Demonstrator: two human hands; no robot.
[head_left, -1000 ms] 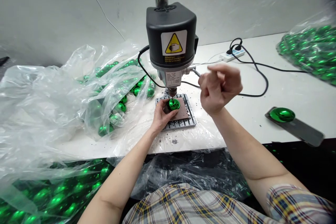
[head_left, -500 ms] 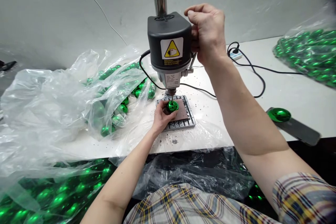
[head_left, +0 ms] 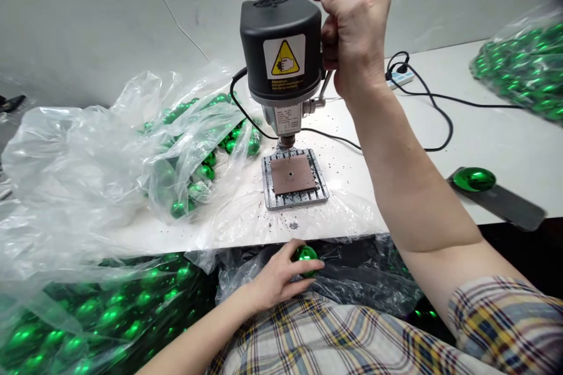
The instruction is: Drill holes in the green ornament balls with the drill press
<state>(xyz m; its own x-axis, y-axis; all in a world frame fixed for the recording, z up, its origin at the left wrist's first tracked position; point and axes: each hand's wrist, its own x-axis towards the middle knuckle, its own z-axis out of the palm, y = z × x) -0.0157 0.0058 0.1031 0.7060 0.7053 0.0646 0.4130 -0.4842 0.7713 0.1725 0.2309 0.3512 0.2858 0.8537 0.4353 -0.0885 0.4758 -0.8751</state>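
Gripping a green bauble (head_left: pixel 305 254) below the table edge, the left hand (head_left: pixel 279 278) lies at six o'clock from the drill plate (head_left: pixel 290 203), while the clenched right hand (head_left: pixel 354 35), much nearer, presses the drill head (head_left: pixel 281 41) at one o'clock.

Scuffed grey wall (head_left: pixel 79 12), probably plaster

Left hand (head_left: pixel 277 279) around shiny green ball (head_left: pixel 305 260)

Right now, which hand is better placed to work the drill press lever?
Probably the right hand: it is up beside the drill press head, by the lever. The left hand is down below the table edge, holding a green bauble.
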